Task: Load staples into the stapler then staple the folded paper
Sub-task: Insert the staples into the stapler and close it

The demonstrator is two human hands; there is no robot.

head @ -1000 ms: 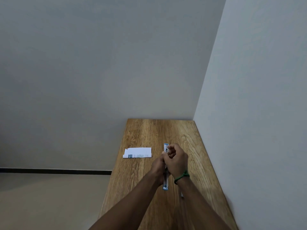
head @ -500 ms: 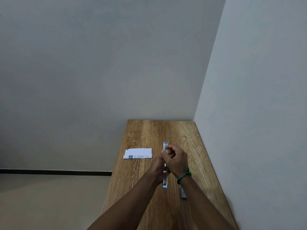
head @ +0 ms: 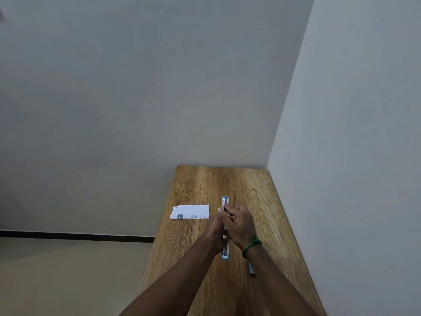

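FIRST: Since a moment before, hardly anything had shifted. Only the right hand (head: 241,224) had loosened its fingers a little above the stapler (head: 225,249). Stapler and folded paper (head: 190,212) had kept their places on the table (head: 262,201).

SECOND: Grip status?

FIRST: Left hand (head: 214,226) gripped the stapler's middle from its side. The right hand's fingertips were curled and pinched at the stapler's metal rail, towards the far end. Whether a strip of staples sat between them was too small to tell. The stapler lay opened out flat, lengthwise on the table, just right of the paper and not touching it.

SECOND: Handling notes?

FIRST: By my judgement, the stapler was light, rigid and sprung at the hinge. Hold it by the body sides, clear of the rail. A staple strip would be brittle, so support it along its length. The paper was light and limp, likely to slide on the wood. Pin it down near the fold.

SECOND: Count?

FIRST: One stapler. One folded paper. Two hands. One green band (head: 250,245) on the right wrist. One small blue-and-white item (head: 251,269) beside the right forearm, identity unclear. Staples: none countable.
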